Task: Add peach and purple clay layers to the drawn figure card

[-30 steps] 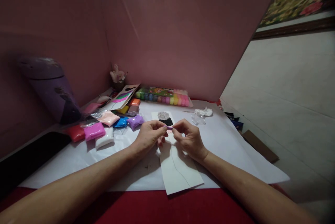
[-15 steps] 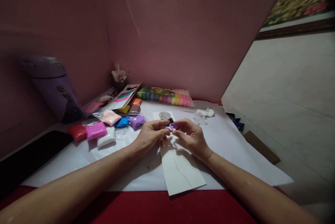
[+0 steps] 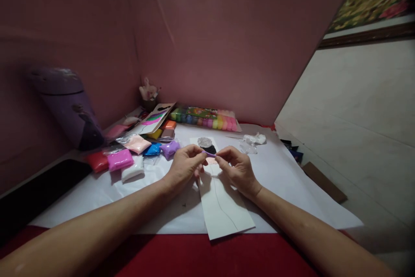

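Observation:
My left hand and my right hand meet above a white card with a drawn curved line. Both pinch the ends of a small strip of purple clay, held stretched between the fingertips. At the card's far end lie a grey round patch and a black clay piece. A bit of pale pink shows on the card just under the strip. The card rests on a large white paper sheet.
Bags of clay in red, pink, white, blue and purple lie at the left. A long pack of coloured clay stands by the wall. A purple container is far left, crumpled plastic at right.
The purple clay was bent into a curl half a second ago; now it is pulled out straight between both hands. The hands stayed over the card.

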### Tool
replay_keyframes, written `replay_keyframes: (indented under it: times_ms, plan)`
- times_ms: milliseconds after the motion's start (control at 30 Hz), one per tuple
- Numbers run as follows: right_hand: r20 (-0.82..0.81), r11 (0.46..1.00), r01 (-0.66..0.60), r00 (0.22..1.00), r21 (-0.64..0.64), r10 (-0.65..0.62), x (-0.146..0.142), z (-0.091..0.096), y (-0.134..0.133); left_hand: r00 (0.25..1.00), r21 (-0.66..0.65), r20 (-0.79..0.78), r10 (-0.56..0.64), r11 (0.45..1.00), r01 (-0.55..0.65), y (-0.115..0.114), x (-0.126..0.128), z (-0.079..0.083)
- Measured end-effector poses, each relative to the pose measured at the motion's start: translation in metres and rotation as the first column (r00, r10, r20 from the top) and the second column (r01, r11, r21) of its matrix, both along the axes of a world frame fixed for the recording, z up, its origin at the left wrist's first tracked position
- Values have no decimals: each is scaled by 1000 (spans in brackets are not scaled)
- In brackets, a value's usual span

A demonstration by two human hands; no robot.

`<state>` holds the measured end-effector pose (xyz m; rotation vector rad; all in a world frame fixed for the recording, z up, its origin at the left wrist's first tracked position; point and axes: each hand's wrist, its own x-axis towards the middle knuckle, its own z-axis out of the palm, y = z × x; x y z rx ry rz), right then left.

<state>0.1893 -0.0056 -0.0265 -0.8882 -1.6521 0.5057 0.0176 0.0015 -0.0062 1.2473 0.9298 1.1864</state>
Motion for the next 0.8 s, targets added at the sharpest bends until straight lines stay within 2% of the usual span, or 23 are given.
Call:
replay_keyframes:
  times_ms: [133,300,433,533,667,800]
  plan:
    - [-135,995,47,989,-84,-58,2,-2,6,992,-35,78,100,995,-97,2,-3,2]
    - [-230,965,-104,972,-242,47,4,-2,6,997,-6,67,-29,1000,29,0,-4,4]
    - [-96,983,-137,987,-120,126,3,1,1,989,15,-7,-148,989,148,-1,-1,1]
    - [-15,991,-126,992,-41,125,2,2,-1,982,48,-68,-174,983,178,0,-1,-2]
    - [-9,991,-119,993,-55,118,3,0,0,983,27,-102,-151,988,154,0,-1,-1]
    - [64,992,-98,993,-76,103,2,-2,0,984,16,-111,-136,990,139,-2,-1,1]
